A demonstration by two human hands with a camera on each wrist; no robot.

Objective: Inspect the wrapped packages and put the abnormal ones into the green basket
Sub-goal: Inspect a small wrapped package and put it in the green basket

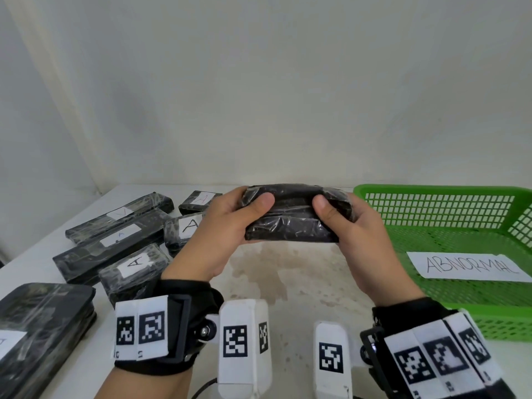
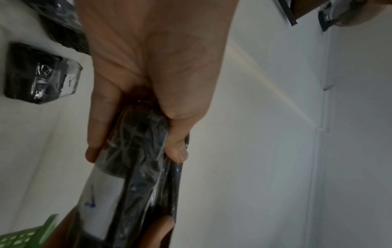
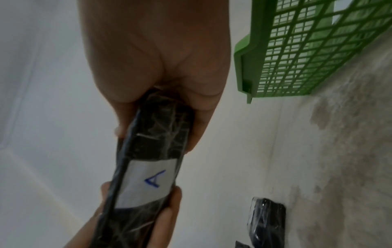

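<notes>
Left hand (image 1: pixel 221 226) and right hand (image 1: pixel 357 228) each clamp one end of the package (image 1: pixel 290 217), thumbs on top, held above the table (image 1: pixel 288 277) beside the green basket (image 1: pixel 431 194). The right wrist view alone shows its white label (image 3: pixel 146 182) marked "A".

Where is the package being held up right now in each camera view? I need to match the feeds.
Head: held package at centre, gripped at its ends by left hand and right hand.
Left wrist: lower centre, running down from the palm.
Right wrist: centre, white label facing the camera.
Shared landmark: green basket.
</notes>
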